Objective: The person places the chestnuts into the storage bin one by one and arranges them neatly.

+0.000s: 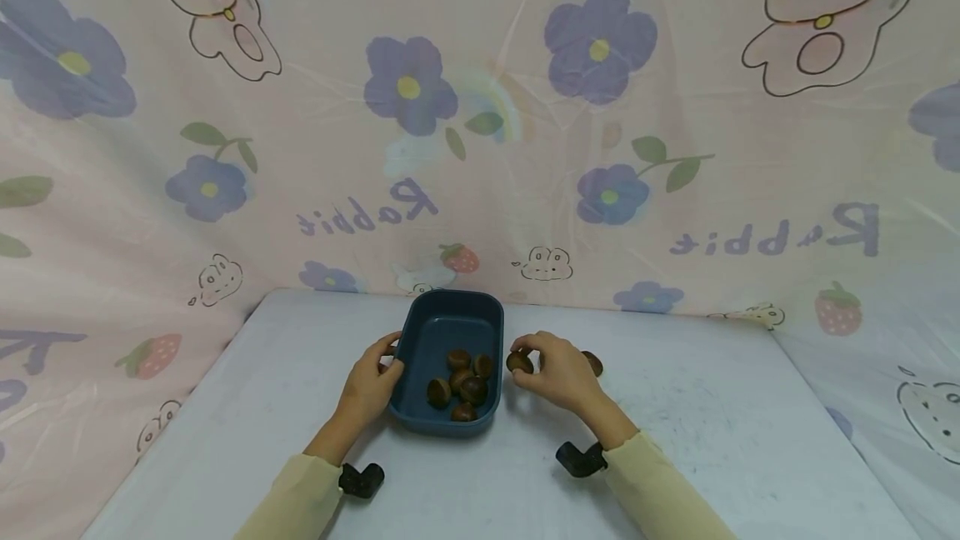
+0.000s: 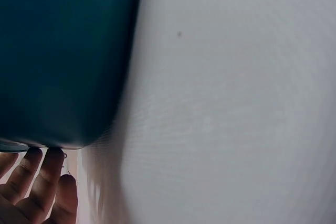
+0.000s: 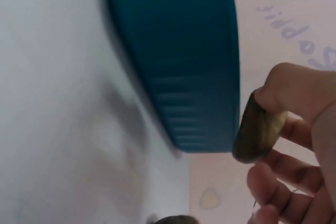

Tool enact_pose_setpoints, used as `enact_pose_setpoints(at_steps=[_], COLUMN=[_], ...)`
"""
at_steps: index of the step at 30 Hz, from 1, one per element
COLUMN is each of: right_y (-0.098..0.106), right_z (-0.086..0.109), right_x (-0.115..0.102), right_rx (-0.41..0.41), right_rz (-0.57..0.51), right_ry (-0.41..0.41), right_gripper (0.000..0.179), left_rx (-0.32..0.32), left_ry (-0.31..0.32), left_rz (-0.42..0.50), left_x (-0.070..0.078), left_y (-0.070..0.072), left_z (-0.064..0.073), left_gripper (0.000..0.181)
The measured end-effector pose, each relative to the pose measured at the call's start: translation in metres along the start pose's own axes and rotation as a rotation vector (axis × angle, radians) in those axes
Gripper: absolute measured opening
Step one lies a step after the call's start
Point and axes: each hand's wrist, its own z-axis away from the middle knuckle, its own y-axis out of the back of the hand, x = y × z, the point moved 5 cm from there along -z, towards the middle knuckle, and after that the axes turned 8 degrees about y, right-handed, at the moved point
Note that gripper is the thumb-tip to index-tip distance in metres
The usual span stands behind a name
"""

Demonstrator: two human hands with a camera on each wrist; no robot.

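A dark blue box [image 1: 450, 427] stands on the table with several brown chestnuts [image 1: 473, 391] in its near half. My left hand [image 1: 372, 382] rests against the box's left wall, fingertips on the outside in the left wrist view. Just beyond the box's right rim, my right hand [image 1: 558, 369] pinches a chestnut [image 3: 259, 132] between thumb and fingers. Another chestnut [image 1: 592, 363] lies on the table, partly hidden behind the right hand.
The white table [image 1: 712, 423] runs back to a hanging cloth [image 1: 510, 165] printed with flowers and rabbits. Black angled pieces [image 1: 362, 482] sit at both wrists, by the pale yellow sleeves.
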Motion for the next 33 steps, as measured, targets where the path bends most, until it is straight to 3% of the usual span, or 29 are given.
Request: enact_pose_setpoints(at_steps=[21, 33], right_y=[-0.001, -0.015], right_z=[-0.007, -0.005], right_x=[-0.032, -0.039], right_rx=[0.044, 0.005], right_rz=[-0.072, -0.105], right_ry=[0.059, 0.102], right_gripper=[0.027, 0.027], left_rx=[0.007, 0.000], left_ry=[0.001, 0.006], left_rz=[0.008, 0.005], left_x=[0.000, -0.001], left_y=[0.000, 0.000], left_z=[-0.001, -0.001], left_gripper=[0.050, 0.050])
